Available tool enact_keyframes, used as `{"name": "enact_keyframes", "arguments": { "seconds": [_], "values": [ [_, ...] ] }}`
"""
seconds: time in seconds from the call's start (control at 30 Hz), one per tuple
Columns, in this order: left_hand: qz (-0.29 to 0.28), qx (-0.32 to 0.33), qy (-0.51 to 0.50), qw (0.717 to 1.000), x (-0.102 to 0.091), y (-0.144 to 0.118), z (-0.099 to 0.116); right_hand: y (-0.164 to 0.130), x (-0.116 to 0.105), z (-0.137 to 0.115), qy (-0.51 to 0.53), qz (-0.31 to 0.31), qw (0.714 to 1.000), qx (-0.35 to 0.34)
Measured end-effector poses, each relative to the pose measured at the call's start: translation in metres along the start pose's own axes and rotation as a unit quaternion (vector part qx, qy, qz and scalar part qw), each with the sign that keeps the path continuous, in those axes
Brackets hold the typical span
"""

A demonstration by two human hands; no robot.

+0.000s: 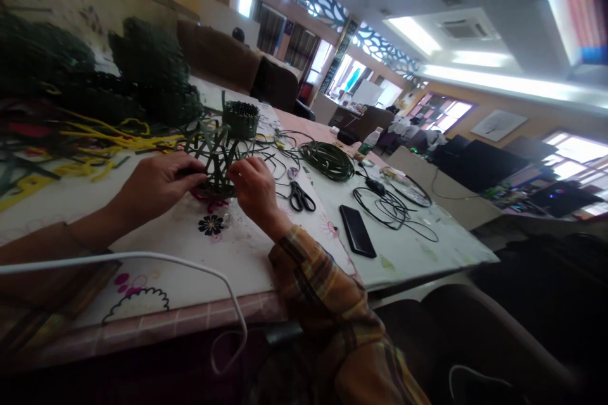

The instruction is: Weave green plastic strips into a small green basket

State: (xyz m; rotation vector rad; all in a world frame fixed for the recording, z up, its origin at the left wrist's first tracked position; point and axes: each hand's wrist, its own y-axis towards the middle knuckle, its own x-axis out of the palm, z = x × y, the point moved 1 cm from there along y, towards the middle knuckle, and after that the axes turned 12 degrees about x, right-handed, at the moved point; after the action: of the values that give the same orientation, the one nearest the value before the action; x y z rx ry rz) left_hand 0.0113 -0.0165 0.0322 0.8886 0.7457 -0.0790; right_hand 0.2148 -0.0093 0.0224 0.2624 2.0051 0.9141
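- woven green piece sits on the surface between our two hands, its loose strips fanning upward.
- our left hand pinches the piece's left edge with closed fingers.
- our right hand grips its right side, fingers curled around the strips.
- a small finished green basket stands just behind it.
- scissors lie just right of our right hand; a dark phone lies farther right.
- a coil of green strip rests behind the scissors, and yellow strips spread at the left.
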Motion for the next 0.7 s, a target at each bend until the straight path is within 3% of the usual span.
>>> {"name": "enact_keyframes", "arguments": {
  "seconds": [0.17,0.3,0.37,0.5,0.57,0.63,0.7],
  "values": [
    [0.001,-0.014,0.022,1.0,-0.002,-0.002,-0.003,0.008,-0.009,0.01,-0.107,0.037,0.992,-0.047],
    [0.005,0.008,0.057,0.998,-0.004,-0.003,-0.01,0.019,-0.03,0.023,-0.029,0.079,0.996,0.021],
    [0.008,0.021,0.072,0.997,-0.006,-0.002,-0.013,0.022,-0.04,0.027,0.081,0.041,0.994,0.062],
    [0.004,0.025,0.088,0.996,-0.007,0.0,-0.015,0.023,-0.052,0.034,0.265,-0.104,0.949,0.131],
    [0.001,0.021,0.092,0.995,-0.007,0.001,-0.015,0.025,-0.057,0.04,0.247,-0.055,0.957,0.145],
    [-0.002,0.011,0.097,0.995,-0.008,0.001,-0.018,0.027,-0.062,0.051,0.229,0.052,0.957,0.171],
    [0.001,-0.017,0.101,0.995,-0.011,0.001,-0.023,0.03,-0.067,0.066,0.301,0.108,0.92,0.228]
  ]
}}
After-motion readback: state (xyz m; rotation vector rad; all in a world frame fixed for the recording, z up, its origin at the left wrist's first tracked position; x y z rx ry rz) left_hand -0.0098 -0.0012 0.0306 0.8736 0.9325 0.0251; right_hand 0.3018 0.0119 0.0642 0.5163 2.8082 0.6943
